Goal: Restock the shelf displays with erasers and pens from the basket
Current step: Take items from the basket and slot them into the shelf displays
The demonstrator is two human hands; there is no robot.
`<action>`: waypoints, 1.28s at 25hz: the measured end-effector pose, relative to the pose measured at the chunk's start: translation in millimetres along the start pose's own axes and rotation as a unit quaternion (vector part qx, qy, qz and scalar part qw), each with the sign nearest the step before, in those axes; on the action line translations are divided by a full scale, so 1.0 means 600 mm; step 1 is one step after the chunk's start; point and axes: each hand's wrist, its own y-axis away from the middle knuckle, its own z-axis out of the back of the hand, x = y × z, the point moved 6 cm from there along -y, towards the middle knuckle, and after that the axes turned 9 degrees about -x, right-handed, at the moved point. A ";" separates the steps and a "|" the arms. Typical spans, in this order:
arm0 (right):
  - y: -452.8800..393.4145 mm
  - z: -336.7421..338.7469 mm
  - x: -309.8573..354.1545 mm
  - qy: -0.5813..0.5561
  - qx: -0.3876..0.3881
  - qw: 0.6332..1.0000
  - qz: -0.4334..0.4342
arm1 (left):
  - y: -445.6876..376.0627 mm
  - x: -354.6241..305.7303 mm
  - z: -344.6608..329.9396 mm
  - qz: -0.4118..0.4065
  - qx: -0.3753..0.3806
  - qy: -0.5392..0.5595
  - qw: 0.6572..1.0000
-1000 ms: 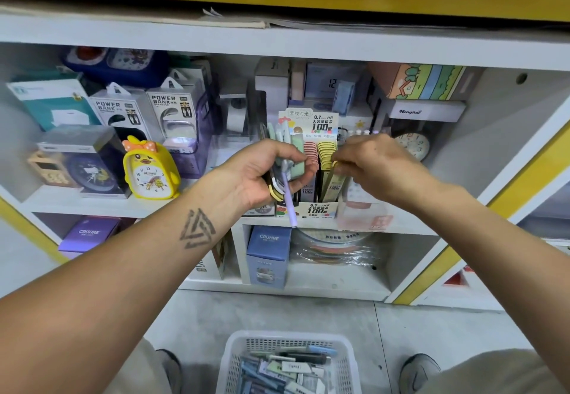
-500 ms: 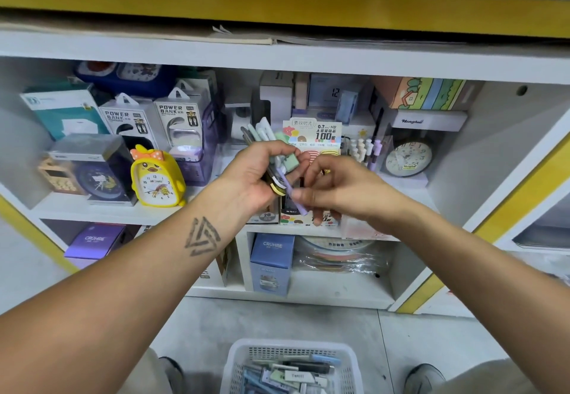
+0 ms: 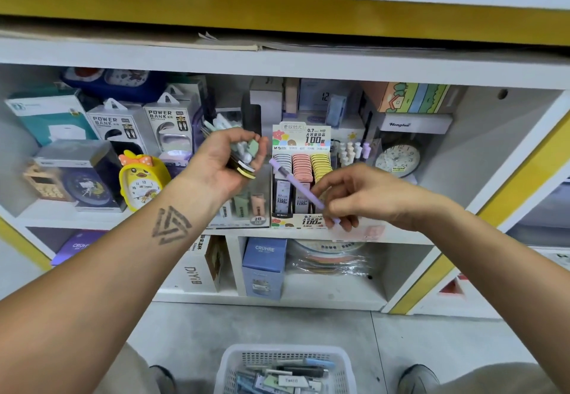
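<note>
My right hand (image 3: 367, 196) pinches a purple pen (image 3: 296, 185), my left hand (image 3: 228, 162) grips a bundle of pens and erasers (image 3: 246, 154).

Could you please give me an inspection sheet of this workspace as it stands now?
Surface: white shelf, crowded; grey floor below.
Job's things: purple pen in the right hand; bundle of pens and erasers in the left hand; basket on the floor, still stocked; refill display with grey, pink and yellow rows.
Clutter: yellow chick clock, power bank boxes, round clock.
Hands: left hand closed on the bundle; right hand pinching the pen.
Cables: nothing seen.
Surroundings: yellow shelf trim, shoes beside the basket.
</note>
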 end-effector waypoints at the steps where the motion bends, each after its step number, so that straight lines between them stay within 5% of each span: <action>1: 0.002 0.017 -0.002 -0.008 -0.032 0.999 0.000 | 0.003 0.006 -0.004 0.008 0.008 -0.020 1.000; 7: 0.020 0.100 -0.026 -0.130 -0.156 0.979 -0.023 | 0.026 0.079 -0.035 0.046 0.079 -0.168 0.982; 16: 0.039 0.133 -0.058 -0.110 -0.173 0.978 -0.041 | 0.027 0.161 -0.053 0.083 0.092 -0.221 0.967; 23: 0.031 0.153 -0.066 -0.163 -0.256 0.952 -0.050 | 0.026 0.178 -0.058 0.080 0.090 -0.247 0.961; 27: 0.021 0.174 -0.072 -0.028 -0.347 0.937 -0.022 | 0.022 0.179 -0.057 0.079 0.088 -0.248 0.962; 32: 0.006 0.164 -0.067 0.143 -0.333 0.932 0.001 | 0.019 0.179 -0.053 0.076 0.093 -0.263 0.957</action>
